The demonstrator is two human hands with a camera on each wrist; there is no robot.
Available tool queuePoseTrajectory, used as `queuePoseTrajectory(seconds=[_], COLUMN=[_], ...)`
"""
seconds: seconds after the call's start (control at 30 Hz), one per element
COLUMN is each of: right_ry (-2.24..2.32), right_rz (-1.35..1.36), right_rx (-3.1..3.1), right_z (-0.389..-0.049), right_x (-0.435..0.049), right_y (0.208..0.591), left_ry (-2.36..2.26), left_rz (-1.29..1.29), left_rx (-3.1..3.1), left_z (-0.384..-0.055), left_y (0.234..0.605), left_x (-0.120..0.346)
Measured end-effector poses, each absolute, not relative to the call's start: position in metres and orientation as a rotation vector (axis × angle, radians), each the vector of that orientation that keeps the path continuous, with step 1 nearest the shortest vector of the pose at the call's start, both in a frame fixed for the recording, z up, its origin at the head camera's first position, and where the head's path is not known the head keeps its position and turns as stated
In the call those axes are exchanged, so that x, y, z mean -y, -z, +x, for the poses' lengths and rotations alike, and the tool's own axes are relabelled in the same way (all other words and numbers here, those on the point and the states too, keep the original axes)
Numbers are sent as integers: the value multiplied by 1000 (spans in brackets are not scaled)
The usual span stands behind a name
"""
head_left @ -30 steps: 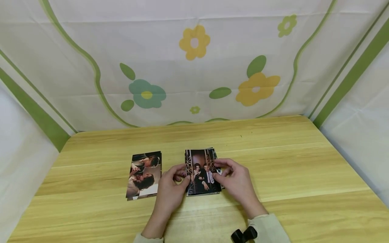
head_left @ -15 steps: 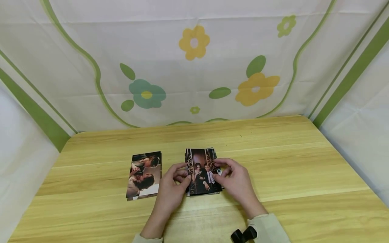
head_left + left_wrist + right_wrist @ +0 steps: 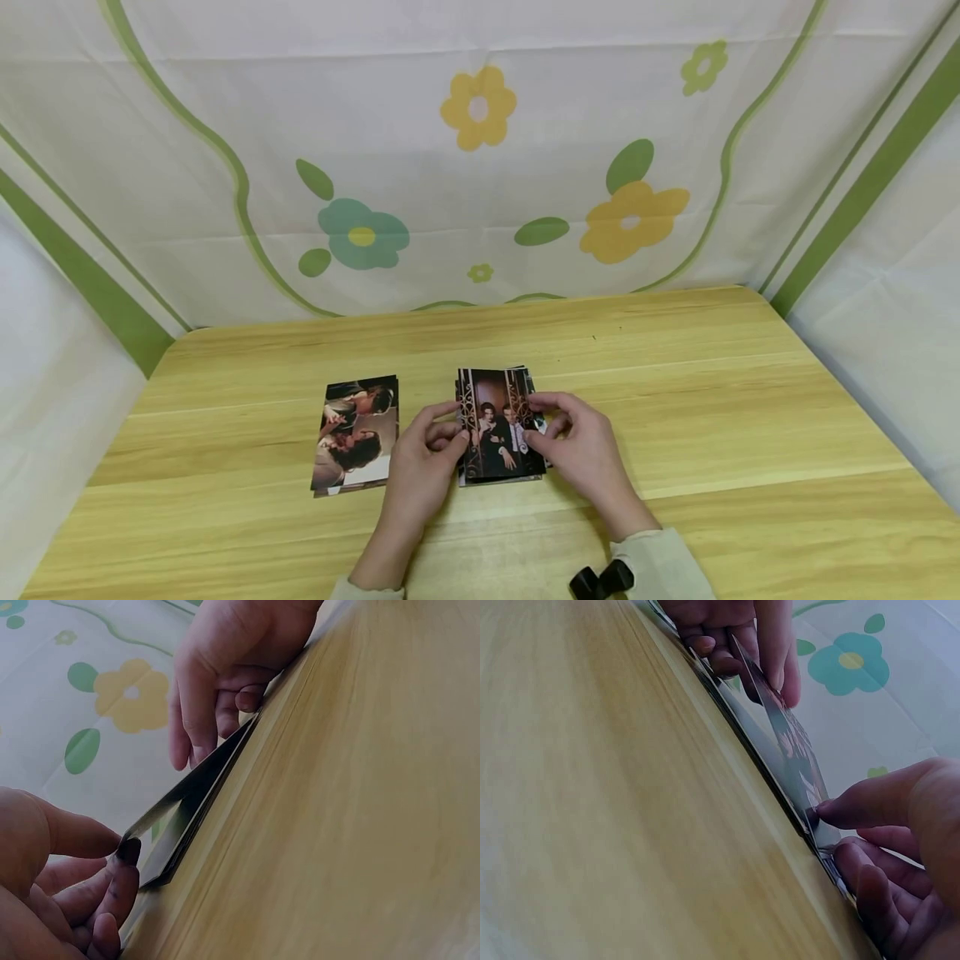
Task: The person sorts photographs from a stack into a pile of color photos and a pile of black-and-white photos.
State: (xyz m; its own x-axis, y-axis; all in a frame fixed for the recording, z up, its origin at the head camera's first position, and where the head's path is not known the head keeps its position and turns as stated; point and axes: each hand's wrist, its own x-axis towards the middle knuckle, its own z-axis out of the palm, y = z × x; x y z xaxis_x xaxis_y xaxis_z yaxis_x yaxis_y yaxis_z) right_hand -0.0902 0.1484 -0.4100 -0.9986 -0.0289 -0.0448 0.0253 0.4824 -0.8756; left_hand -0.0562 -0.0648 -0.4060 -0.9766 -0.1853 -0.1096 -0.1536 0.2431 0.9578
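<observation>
A photo print of two people behind scrollwork lies over a stack of photos in the head view. My left hand pinches its left edge between thumb and fingers. That edge is lifted, so a gap shows above the photos beneath in the left wrist view. At the opposite edge, my right hand grips the print, its thumb on the face and the other fingers lower down beside the stack. The lower photos stick out unevenly, partly hidden by the top print.
Left of the hands, a second stack of photos lies on the wooden table. Behind the table hangs a white cloth with printed flowers. A black object sits by the right sleeve.
The top print shifts a little away and to the right, then back again. Both hands keep nearly the same place and hold. The left stack stays still.
</observation>
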Motion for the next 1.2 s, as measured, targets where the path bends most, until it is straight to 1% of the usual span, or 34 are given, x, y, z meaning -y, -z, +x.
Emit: queuePoseTrajectory(seconds=[0.5, 0.83, 1.2], right_ry=[1524, 1558, 1656], right_rz=[-1, 37, 20], right_rx=[-2706, -2657, -2632], right_z=[-90, -89, -90], right_x=[-148, -149, -149], right_y=[409, 408, 407], left_ry=[1888, 1961, 1996], left_rz=[303, 343, 386], left_rx=[2476, 2416, 2358], left_z=[-56, -54, -55], left_y=[408, 407, 404], left_x=[67, 67, 66])
